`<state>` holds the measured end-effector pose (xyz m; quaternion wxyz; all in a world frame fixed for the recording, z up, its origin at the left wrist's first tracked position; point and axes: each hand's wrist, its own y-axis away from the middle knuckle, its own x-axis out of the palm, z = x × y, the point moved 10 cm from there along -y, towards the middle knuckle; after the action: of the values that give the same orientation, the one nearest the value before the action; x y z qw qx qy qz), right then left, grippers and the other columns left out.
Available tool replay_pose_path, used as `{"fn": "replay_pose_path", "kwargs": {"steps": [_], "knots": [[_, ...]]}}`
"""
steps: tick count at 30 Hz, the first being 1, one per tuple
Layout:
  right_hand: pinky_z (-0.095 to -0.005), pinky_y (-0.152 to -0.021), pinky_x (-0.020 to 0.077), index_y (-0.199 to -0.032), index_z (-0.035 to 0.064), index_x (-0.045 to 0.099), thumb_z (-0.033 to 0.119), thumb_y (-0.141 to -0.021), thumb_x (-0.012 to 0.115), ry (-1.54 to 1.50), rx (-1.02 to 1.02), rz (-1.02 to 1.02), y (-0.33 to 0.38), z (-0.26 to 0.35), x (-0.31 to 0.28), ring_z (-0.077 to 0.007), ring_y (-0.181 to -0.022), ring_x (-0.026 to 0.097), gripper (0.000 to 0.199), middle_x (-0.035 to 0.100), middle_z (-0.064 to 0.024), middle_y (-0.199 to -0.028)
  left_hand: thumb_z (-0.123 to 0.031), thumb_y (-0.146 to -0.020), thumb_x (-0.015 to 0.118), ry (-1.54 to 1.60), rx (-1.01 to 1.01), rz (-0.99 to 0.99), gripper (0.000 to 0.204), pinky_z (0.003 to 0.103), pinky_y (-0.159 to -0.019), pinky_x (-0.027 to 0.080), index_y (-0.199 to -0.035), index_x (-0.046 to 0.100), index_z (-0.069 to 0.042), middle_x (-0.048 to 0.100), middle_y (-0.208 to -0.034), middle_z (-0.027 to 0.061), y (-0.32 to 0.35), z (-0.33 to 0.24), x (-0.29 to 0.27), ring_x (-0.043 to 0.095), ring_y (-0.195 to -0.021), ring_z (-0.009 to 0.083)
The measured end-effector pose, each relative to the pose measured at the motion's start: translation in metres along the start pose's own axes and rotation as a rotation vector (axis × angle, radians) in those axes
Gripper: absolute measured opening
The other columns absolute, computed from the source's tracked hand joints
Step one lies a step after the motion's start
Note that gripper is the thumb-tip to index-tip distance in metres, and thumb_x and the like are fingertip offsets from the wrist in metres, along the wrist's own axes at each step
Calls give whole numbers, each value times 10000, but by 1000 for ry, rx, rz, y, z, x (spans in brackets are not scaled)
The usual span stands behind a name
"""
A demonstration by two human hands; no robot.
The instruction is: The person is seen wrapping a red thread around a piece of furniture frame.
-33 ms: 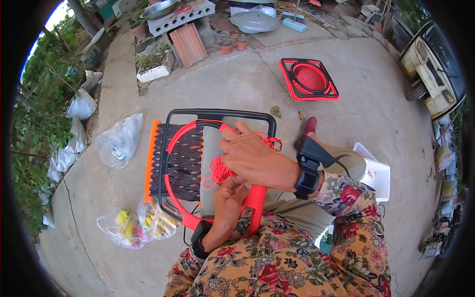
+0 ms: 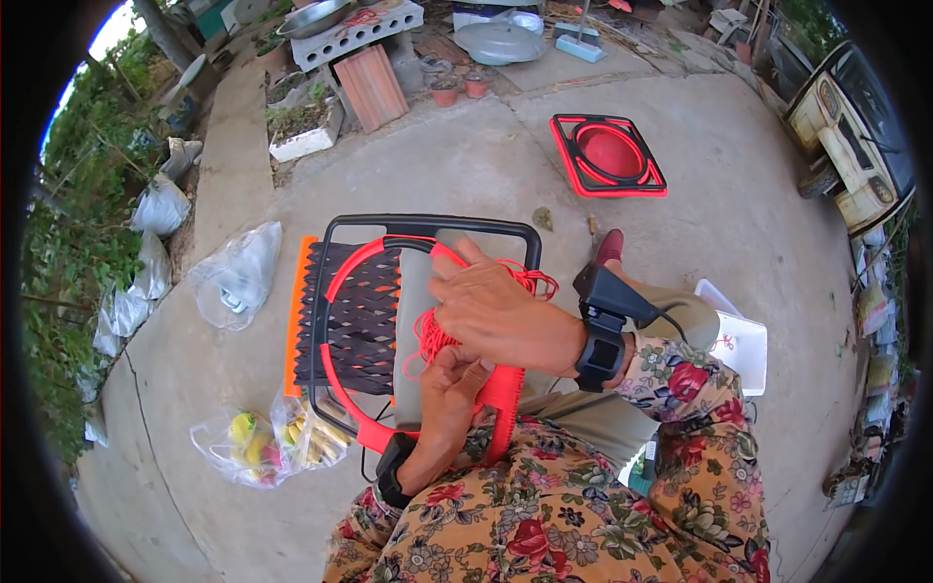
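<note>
Fingers of the left hand (image 2: pixel 449 389) were curled shut around a bunch of red cord (image 2: pixel 432 335) at the near edge of the red hoop frame (image 2: pixel 364 335), pinching the strands just above the lap. Over it, the right hand (image 2: pixel 496 311) lay palm down with its fingers bent over the same cord, gripping a strand where it looped off to the right; how tightly was hard to tell, since the back of the hand hid the fingertips. The hoop rested against a black-framed stool (image 2: pixel 428 228) with dark woven strips already filling its left part, so the weaving looked partly done, mid-pass. By my reading, the next move called for drawing the cord taut and threading it across the open grey middle. Further off on the concrete lay a clear plastic bag (image 2: pixel 238 277) to the left and a finished red stool (image 2: pixel 609 155) far right.
</note>
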<state>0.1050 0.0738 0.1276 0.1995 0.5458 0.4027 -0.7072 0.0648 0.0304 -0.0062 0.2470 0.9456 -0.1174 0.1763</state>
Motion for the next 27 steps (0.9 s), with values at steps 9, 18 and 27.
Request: {"fn": "replay_pose_path", "kwargs": {"steps": [9, 18, 27], "knots": [[-401, -987, 293, -513, 152, 618, 232, -635, 646, 50, -114, 333, -12, 1, 52, -179, -790, 493, 149, 506, 30, -521, -71, -881, 643, 64, 98, -166, 246, 204, -369, 441, -1083, 527, 5, 666, -944, 61, 2, -8, -16, 573, -632, 64], [-364, -815, 380, -610, 55, 580, 181, -755, 670, -342, 71, -303, -1, -22, -29, -183, -744, 531, 213, 513, -2, -577, -99, -893, 632, 130, -26, -72, 294, 191, -358, 426, -1170, 569, -24, 664, -1019, 41, -4, -5, -11, 594, -641, 62], [-237, -588, 402, -1055, 15, 623, 147, -903, 596, -805, 648, -396, 123, -53, 37, -67, -676, 496, 203, 599, -13, -849, -121, -890, 634, 159, -51, -19, 324, 224, -341, 412, -1195, 565, -38, 685, -991, 87, -9, 6, -11, 642, -645, 117]]}}
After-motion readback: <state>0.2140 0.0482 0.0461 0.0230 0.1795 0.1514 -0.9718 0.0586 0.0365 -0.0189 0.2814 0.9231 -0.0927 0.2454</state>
